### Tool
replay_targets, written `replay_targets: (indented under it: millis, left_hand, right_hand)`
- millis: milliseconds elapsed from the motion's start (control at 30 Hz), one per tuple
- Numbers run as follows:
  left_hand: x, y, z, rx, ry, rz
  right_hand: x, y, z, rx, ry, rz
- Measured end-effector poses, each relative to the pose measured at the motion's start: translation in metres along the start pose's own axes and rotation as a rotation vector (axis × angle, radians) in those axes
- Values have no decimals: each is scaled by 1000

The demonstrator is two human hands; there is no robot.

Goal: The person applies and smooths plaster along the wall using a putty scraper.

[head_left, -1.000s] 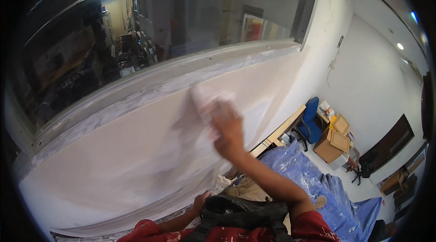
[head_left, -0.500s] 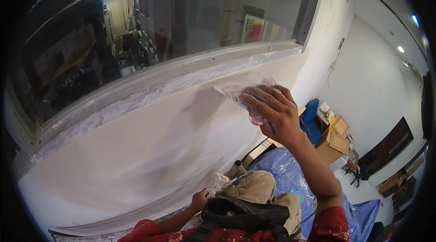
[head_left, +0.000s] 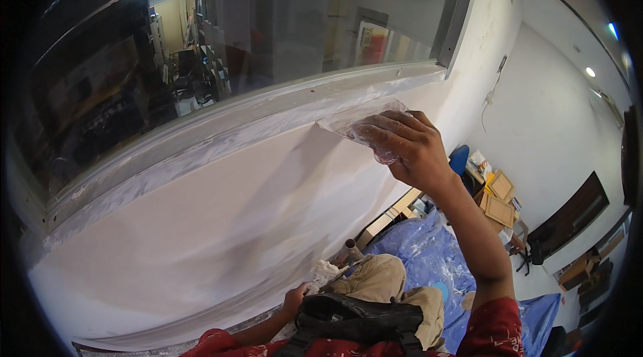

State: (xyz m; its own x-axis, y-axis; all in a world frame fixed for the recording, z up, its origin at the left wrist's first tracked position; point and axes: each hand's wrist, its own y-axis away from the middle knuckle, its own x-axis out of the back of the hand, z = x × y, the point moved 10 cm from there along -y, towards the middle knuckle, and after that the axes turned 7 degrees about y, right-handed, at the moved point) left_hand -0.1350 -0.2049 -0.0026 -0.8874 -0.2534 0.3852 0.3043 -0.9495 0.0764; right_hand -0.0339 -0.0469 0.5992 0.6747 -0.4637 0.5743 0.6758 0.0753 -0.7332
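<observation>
My right hand (head_left: 420, 151) is closed around a broad, flat putty spreader (head_left: 343, 122), pale and smeared with filler. The spreader's far edge lies at the top of the whitish wall (head_left: 201, 230), just below the window frame (head_left: 254, 106); firm contact is hard to judge. Low down near my lap, my left hand (head_left: 293, 301) is closed at the edge of a putty-covered board that bears a heap of white putty (head_left: 326, 272). Most of that board is hidden behind the putty and my body.
A dark glass window (head_left: 268, 29) fills the upper left. A blue plastic sheet (head_left: 415, 243) covers the floor by my knees. Cardboard boxes (head_left: 499, 209) and a blue chair (head_left: 459, 159) stand farther right. A black bag (head_left: 358, 313) hangs at my front.
My right hand and the spreader have moved slightly up and to the right, closer to the window frame. My left hand and the putty have hardly moved.
</observation>
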Motion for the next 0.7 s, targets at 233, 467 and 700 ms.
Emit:
replay_targets:
  millis: [233, 467, 700]
  left_hand:
    - [9, -14, 13, -58, -13, 55]
    - [13, -25, 30, 17, -29, 8]
    - [4, -28, 22, -13, -14, 0]
  right_hand:
    - [-11, 29, 63, -73, 46, -10]
    - [-8, 99, 196, -388, 21, -31]
    - [-78, 174, 188, -955, -296, 301]
